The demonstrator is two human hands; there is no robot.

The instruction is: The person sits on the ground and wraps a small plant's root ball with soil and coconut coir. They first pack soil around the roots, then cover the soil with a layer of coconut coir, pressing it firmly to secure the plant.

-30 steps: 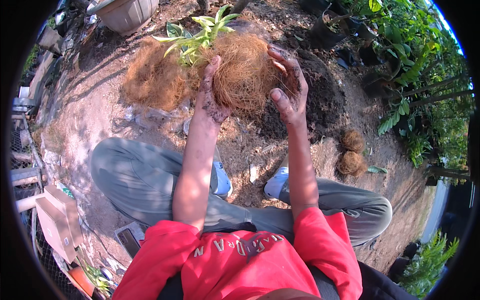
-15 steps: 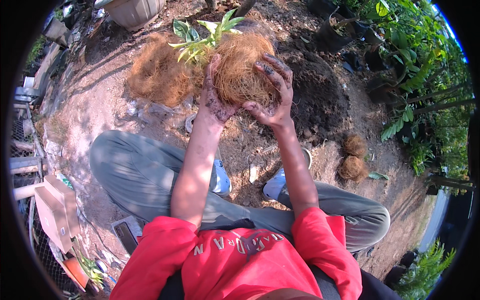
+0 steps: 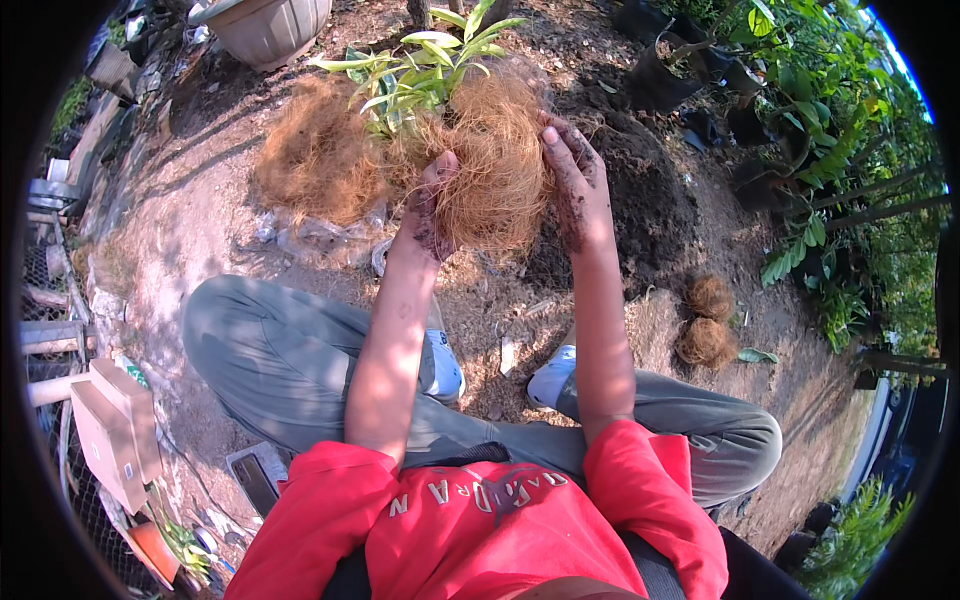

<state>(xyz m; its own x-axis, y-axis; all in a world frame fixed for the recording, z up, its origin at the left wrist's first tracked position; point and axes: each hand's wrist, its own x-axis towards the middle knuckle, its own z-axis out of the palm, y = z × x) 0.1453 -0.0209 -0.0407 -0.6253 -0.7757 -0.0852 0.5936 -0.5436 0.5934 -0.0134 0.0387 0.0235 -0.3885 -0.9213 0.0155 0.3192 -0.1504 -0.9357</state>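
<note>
Soil-smeared, my left hand (image 3: 433, 208) grips the left side of a shaggy ball of brown coconut fibre (image 3: 495, 175), its thumb pressed against the strands. At the ball's right edge, my right hand (image 3: 578, 185) has its thumb and fingertips closed on the fibre; part of its grip is hidden. A leafy plant (image 3: 440, 65) with pale green leaves rises from the far side of the ball. Whether its roots sit inside the fibre cannot be seen. Left of the ball lies a loose heap of coconut fibre (image 3: 318, 150).
Dark soil (image 3: 640, 190) is piled right of my hands. Two small fibre balls (image 3: 708, 340) lie near my right knee. A large pot (image 3: 265, 30) stands at the far left, black plant bags (image 3: 660, 75) at the far right. Cardboard boxes (image 3: 115, 430) and a phone (image 3: 255, 478) are at left.
The fibre ball has been turned and tipped, so more leaves show beyond it. My right hand has moved off its front to the right edge; my left hand has shifted slightly lower.
</note>
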